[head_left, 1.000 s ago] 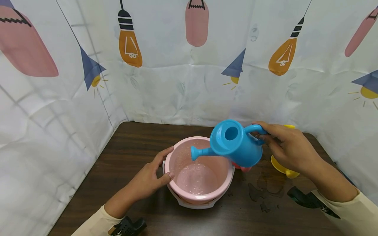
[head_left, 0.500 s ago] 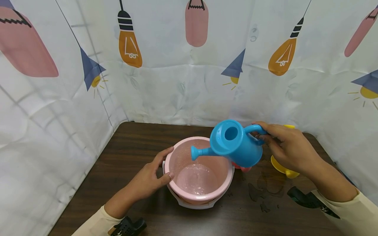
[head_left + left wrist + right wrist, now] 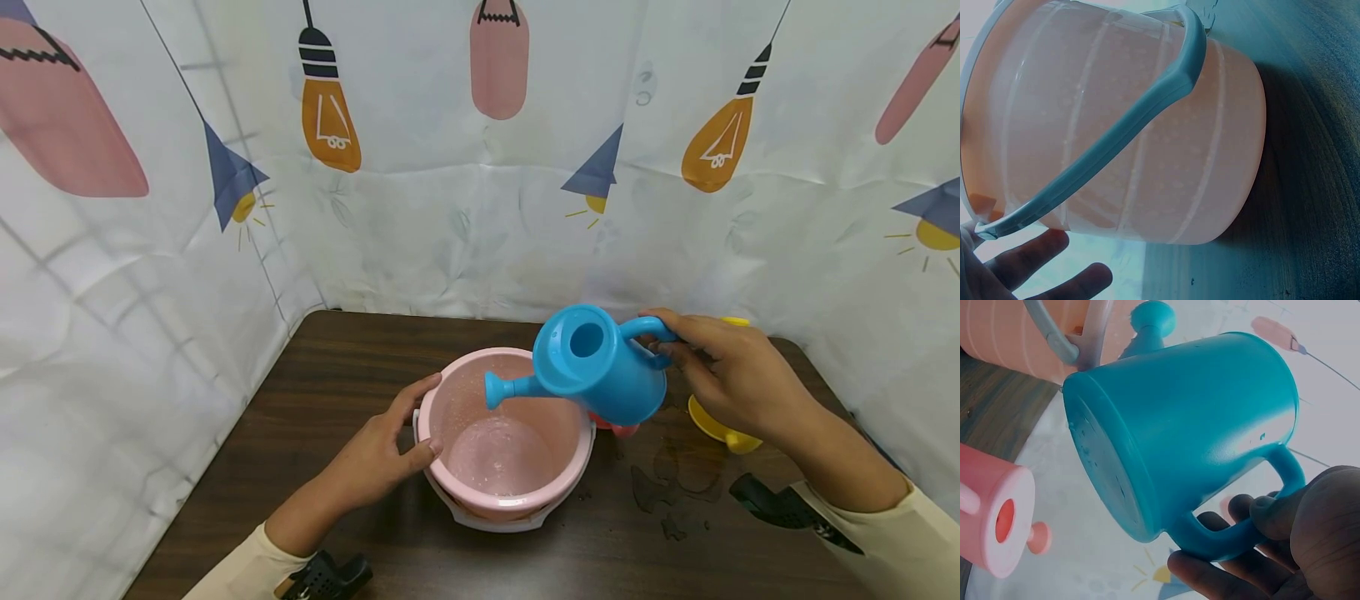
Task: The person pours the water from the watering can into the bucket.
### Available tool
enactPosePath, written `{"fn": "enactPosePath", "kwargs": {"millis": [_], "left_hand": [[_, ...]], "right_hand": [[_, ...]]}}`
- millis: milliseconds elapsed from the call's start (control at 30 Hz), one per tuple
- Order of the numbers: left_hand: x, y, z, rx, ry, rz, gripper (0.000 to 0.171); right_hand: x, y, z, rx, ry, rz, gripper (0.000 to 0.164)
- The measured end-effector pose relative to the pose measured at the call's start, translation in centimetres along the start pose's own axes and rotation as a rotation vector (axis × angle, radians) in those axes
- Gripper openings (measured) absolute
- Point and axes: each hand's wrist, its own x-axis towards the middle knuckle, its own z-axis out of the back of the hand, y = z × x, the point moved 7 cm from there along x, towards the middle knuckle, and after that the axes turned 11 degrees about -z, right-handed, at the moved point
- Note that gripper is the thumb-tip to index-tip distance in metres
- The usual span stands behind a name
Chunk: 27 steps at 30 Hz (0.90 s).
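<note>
Head view: likely mid-pour, clamping blue plastic watering can (image 3: 615,392) in right fingers (image 3: 678,325), resting parted left fingers (image 3: 407,398) on round pink plastic bucket (image 3: 508,502).

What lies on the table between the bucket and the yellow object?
The head view shows a mostly hidden pinkish-red watering can and wet patches between them.

The watering can (image 3: 626,383) is coloured plain blue, and the bucket (image 3: 506,502), banded with paler lines, is tinted light pink and trimmed by a white handle (image 3: 498,524). Pink is also worn by a second can (image 3: 1007,519), yellow by a partly hidden object (image 3: 738,442). The table (image 3: 450,575) is grained dark brown, the sleeves (image 3: 240,573) are coloured cream, and the white cloth (image 3: 420,242) is patterned with black-striped orange bulbs (image 3: 332,125), blue-and-yellow lamps (image 3: 596,171) and pink shapes (image 3: 499,62).
</note>
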Motion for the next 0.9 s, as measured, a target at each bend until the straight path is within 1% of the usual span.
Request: {"fn": "enactPosePath", "kwargs": {"millis": [200, 467, 600, 900], "left_hand": [[-0.02, 0.03, 0.0, -0.002, -0.004, 0.001, 0.075], [-0.04, 0.04, 0.01, -0.002, -0.008, -0.014, 0.075], [-0.04, 0.06, -0.02, -0.003, -0.008, -0.011, 0.075], [-0.04, 0.0, -0.04, -0.005, -0.008, -0.011, 0.075]], "right_hand": [[0.01, -0.07, -0.02, 0.009, -0.005, 0.007, 0.066], [0.05, -0.1, 0.0, 0.01, -0.007, 0.012, 0.066], [0.02, -0.11, 0.01, 0.024, -0.012, 0.015, 0.066], [0.03, -0.06, 0.0, 0.018, -0.005, 0.015, 0.066]]}}
